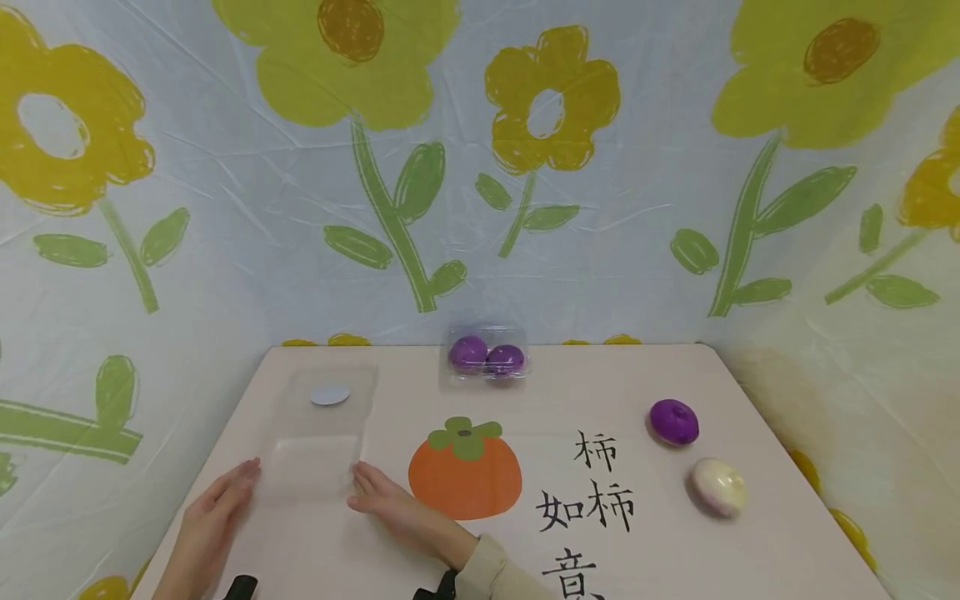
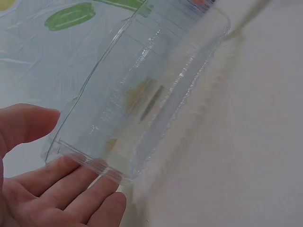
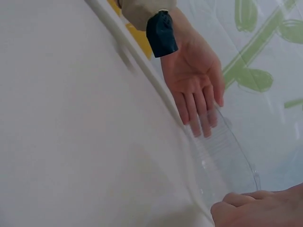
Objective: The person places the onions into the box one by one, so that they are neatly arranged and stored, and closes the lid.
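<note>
An opened clear plastic clamshell box (image 1: pixel 315 471) lies at the left of the table, a white oval label (image 1: pixel 330 394) on its back half. My left hand (image 1: pixel 221 504) is at the left side of this box. In the left wrist view, the left fingers (image 2: pixel 71 187) reach under the box's near end, with the thumb raised apart from them. My right hand (image 1: pixel 397 508) has its fingertips right at the box's right edge. Seen from the right wrist, the right hand (image 3: pixel 262 208) shows mostly its back and knuckles, and its fingertips are hidden.
At the back edge stands a clear box (image 1: pixel 489 371) with two purple round objects inside. A purple round object (image 1: pixel 674 422) and a whitish one (image 1: pixel 717 487) lie on the right. The pale tabletop bears a printed persimmon (image 1: pixel 465 479) and black characters. Flowered cloth (image 1: pixel 570 283) surrounds the table.
</note>
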{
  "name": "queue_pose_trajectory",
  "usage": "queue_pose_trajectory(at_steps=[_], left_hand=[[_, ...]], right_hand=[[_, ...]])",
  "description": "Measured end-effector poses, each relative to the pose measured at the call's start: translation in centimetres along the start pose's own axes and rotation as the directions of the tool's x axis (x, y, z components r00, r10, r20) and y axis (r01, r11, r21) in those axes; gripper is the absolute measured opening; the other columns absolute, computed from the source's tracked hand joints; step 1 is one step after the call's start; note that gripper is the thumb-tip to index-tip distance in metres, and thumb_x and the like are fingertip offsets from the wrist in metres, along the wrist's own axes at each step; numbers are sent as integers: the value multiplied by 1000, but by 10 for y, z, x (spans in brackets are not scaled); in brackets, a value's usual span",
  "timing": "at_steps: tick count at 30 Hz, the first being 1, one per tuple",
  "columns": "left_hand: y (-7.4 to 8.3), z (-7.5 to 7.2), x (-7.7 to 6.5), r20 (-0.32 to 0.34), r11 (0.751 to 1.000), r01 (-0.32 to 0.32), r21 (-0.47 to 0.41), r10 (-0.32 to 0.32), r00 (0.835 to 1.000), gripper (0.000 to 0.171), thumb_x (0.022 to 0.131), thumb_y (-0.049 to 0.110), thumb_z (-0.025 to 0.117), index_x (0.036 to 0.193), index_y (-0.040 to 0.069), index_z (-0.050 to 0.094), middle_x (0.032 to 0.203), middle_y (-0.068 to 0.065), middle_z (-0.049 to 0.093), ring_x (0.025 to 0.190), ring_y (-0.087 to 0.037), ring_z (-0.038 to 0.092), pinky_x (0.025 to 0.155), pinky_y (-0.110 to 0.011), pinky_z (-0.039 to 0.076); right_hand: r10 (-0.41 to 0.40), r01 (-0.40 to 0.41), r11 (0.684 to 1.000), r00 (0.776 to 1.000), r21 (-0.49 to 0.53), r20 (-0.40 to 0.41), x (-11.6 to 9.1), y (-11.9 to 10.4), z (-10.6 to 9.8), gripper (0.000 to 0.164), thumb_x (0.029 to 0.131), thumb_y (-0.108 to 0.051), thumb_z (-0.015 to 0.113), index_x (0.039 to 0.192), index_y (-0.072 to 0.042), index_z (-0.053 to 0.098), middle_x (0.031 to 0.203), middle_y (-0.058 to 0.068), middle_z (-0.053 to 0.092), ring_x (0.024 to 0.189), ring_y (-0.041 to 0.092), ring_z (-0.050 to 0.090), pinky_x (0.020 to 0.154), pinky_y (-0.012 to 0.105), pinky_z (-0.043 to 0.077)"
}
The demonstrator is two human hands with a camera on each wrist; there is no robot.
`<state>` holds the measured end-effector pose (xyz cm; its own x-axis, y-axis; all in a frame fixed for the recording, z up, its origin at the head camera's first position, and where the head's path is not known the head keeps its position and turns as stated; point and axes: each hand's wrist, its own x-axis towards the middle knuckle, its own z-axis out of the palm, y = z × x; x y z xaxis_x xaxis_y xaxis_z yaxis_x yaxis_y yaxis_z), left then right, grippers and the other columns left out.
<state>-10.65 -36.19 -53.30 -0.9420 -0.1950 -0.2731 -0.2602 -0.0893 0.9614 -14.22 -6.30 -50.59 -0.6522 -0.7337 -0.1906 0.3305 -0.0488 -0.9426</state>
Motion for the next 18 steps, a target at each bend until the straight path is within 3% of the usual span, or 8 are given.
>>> queue_pose_trajectory(at_steps=[3,7,10,12,18], left_hand=[[-1,2,-8,7,1000,19,-2,-19,1000,81,100,33,61,155,-4,15,112,36,56,103,24,50,101,-7,37],[-6,6,-18,21,999,-31,-36,32,999,62,99,24,63,151,3,37,116,33,60,105,19,53,87,-5,44],[-9,10,-25,15,998,-54,-28,55,998,51,97,18,66,144,5,50,116,27,64,107,15,56,86,-7,47],[-8,13,-29,-6,999,-6,47,7,1000,62,95,24,69,147,0,44,115,29,63,105,17,55,85,-6,46],[-10,21,-39,-47,962,92,257,-83,995,74,88,42,74,145,2,48,124,26,60,104,22,51,82,-6,46]], right_hand=[[28,-28,1000,1000,-13,13,-10,1,-3,72,102,-20,52,159,-4,9,165,10,12,152,26,11,122,45,11],[64,-63,998,998,-24,28,-22,3,-9,74,102,-21,53,159,-5,9,165,9,13,152,26,11,122,47,12],[64,-62,997,997,-46,37,-33,4,-13,73,103,-23,53,159,-6,9,165,8,15,152,25,12,122,46,13],[60,-58,996,997,-61,41,-41,4,-16,72,103,-23,52,159,-6,10,165,7,17,151,25,13,122,45,14],[48,-43,997,995,-64,82,-62,3,-23,70,104,-21,50,159,-3,10,164,9,17,151,25,15,122,42,17]])
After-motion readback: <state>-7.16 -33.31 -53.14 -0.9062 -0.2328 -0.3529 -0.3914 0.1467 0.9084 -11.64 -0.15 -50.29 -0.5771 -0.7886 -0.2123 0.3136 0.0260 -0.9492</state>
